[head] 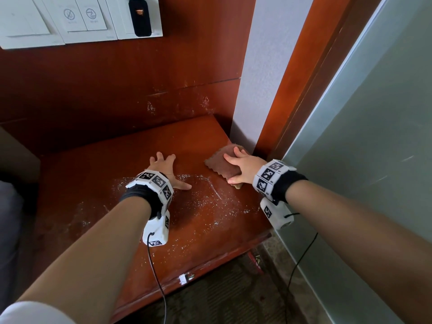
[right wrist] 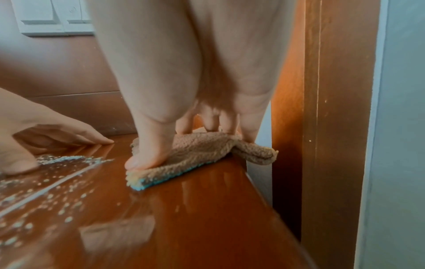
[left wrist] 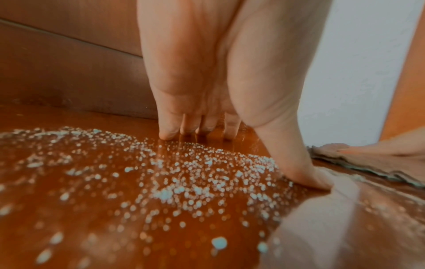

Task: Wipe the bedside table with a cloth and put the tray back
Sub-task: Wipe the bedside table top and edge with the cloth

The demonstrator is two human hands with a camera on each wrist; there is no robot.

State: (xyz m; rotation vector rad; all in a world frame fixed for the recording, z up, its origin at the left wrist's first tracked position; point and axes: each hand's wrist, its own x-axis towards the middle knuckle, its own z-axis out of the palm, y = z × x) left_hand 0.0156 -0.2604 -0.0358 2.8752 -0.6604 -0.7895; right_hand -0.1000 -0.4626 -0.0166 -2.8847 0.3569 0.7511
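Note:
The bedside table [head: 210, 230] has a glossy red-brown top strewn with white crumbs [head: 198, 202]. A folded brown cloth [head: 218, 166] lies at its far right corner. My right hand [head: 242, 166] presses on the cloth with spread fingers, the thumb on its near edge. My left hand [head: 163, 168] rests flat on the bare wood just left of it, thumb among the crumbs. The left wrist view shows the left hand [left wrist: 230, 102], the crumbs [left wrist: 184, 182] and the cloth [left wrist: 368, 163]. The right wrist view shows the right hand [right wrist: 184, 91] on the cloth [right wrist: 202, 151]. No tray is in view.
A wood wall panel with white switch plates [head: 58, 19] and a black plug-in device [head: 139, 17] rises behind the table. A white pillar [head: 252, 90], a wooden frame [head: 304, 90] and a frosted panel [head: 374, 148] close the right side. Wrist cables [head: 159, 281] hang over the table's front edge.

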